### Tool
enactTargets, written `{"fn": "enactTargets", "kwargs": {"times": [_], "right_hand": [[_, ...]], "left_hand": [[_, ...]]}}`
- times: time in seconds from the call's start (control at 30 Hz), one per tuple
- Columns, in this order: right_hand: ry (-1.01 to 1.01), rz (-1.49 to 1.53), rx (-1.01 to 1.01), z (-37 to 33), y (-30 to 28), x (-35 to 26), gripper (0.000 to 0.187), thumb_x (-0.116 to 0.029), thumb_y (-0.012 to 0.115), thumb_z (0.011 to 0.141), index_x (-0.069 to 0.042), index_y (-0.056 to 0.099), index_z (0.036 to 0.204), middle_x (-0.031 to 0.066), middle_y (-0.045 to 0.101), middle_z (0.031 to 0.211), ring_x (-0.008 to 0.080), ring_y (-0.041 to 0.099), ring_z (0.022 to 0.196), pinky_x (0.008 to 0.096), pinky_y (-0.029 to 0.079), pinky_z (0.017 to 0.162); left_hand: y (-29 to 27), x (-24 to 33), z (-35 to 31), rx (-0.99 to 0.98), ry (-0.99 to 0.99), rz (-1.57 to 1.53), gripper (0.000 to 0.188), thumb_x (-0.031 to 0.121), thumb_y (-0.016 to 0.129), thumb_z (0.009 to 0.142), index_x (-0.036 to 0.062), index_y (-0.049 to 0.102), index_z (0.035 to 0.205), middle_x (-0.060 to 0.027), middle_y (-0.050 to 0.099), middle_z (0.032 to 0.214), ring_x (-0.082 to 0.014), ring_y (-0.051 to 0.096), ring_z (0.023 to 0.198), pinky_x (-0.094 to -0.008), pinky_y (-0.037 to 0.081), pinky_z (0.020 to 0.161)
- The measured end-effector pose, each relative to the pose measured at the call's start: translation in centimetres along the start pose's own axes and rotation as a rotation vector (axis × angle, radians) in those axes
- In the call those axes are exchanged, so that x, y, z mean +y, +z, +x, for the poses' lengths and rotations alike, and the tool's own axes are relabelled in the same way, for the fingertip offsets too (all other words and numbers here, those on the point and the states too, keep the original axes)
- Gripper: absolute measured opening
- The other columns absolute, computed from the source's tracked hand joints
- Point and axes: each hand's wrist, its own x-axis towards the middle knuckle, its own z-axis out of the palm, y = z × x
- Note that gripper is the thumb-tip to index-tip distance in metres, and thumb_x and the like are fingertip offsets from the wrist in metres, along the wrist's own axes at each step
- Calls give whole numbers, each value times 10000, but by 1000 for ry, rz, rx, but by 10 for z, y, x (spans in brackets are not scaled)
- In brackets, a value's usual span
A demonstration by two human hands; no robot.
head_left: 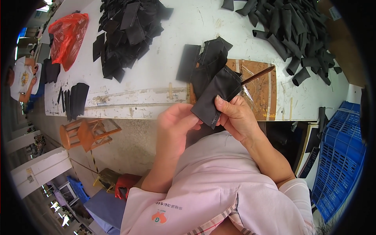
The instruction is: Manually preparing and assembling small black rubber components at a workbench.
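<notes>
Between my hands, just over the table's front edge, is a stitched black fabric piece (211, 100), flat and tilted. My left hand (176, 123) pinches its lower left end. With thumb and fingers my right hand (237, 115) grips its lower right edge. Directly beyond it lie several more black fabric pieces (209, 58), overlapping one another. A slim brown stick (258, 75) slants up to the right from beside the held piece; its lower end is hidden. Below it is a brown board (268, 92) with clear tape across it.
Flat black pieces (129, 31) form a heap at the far left, rolled black tubes (301, 35) one at the far right. Black strips (76, 100) and a red plastic bag (68, 39) lie left. Wooden stools (90, 133), blue crates (338, 156) and another person (24, 80) surround the table.
</notes>
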Motion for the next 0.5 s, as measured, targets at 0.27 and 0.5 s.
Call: {"fn": "enactTargets", "kwargs": {"times": [0.27, 0.5], "right_hand": [[24, 33, -4, 2, -2, -3, 161, -193, 583, 826, -36, 599, 790, 37, 600, 693, 79, 519, 527, 203, 423, 484], [66, 59, 9, 3, -4, -2, 158, -189, 580, 828, -35, 597, 802, 41, 602, 696, 84, 518, 525, 206, 427, 487]], "left_hand": [[3, 3, 0, 38, -10, 19, 148, 18, 563, 760, -32, 561, 899, -96, 611, 801, -148, 589, 704, -241, 469, 604], [3, 1, 0, 35, -14, 41, 153, 15, 554, 768, -37, 558, 912, -103, 608, 811, -150, 592, 710, -246, 474, 605]]}}
